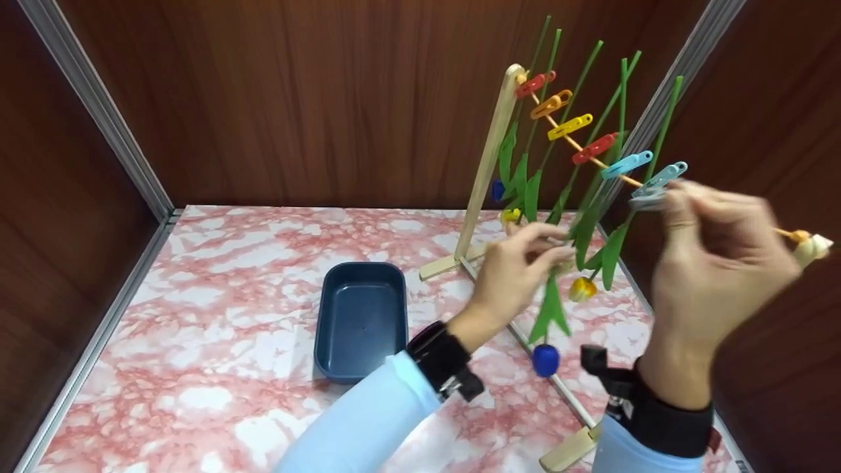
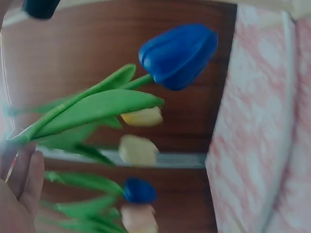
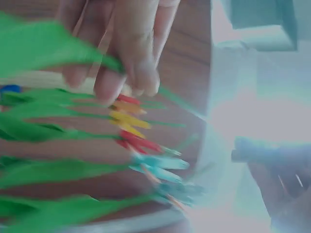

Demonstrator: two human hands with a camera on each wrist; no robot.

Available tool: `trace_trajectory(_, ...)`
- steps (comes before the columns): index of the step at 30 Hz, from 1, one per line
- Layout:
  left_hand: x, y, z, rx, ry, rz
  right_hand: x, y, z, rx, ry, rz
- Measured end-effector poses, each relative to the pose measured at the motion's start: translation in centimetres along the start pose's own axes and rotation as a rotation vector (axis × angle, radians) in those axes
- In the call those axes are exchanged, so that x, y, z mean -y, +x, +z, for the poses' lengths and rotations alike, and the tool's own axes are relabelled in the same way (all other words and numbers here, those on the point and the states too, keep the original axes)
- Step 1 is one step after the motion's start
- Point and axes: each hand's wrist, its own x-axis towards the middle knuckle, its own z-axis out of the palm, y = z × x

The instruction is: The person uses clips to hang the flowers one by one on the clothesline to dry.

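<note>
My left hand (image 1: pixel 519 276) pinches the green stem of a blue tulip (image 1: pixel 545 360), which hangs flower down. The left wrist view shows its blue bloom (image 2: pixel 179 56) and long leaf (image 2: pixel 102 111) up close. My right hand (image 1: pixel 719 263) is raised at the near end of a thin wooden rod (image 1: pixel 577 144), thumb and fingertips pinching a blurred grey-blue clothespin (image 1: pixel 647 198). Beside it, a light blue clothespin (image 1: pixel 671 172) sits clipped on the rod. Further along it are another light blue clothespin (image 1: pixel 627 164) and red, yellow and orange ones.
Several tulips hang upside down from the rod, among them a yellow tulip (image 1: pixel 583 289). A wooden post (image 1: pixel 489 157) on a foot carries the rod's far end. A dark blue bin (image 1: pixel 361 322) stands left on the marbled table (image 1: pixel 217 315). Brown panels (image 1: pixel 315 105) enclose it.
</note>
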Motion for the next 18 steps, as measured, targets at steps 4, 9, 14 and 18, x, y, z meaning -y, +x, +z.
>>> trace_trajectory(4,-1.7,1.6,2.2,0.033,0.067,0.034,0.3,2.0,-0.6,-0.106,-0.055,0.017)
trace_trajectory(9,-3.0,3.4,4.6,0.089,0.115,0.079,0.4,4.0,-1.0,-0.094,-0.236,0.174)
trace_trajectory(14,-3.9,4.6,6.0,0.117,0.094,0.017,0.5,5.2,-1.2,0.025,-0.497,0.253)
trace_trajectory(18,-4.4,5.2,6.5,0.134,0.02,-0.072,0.4,5.4,-1.2,0.101,-0.619,0.244)
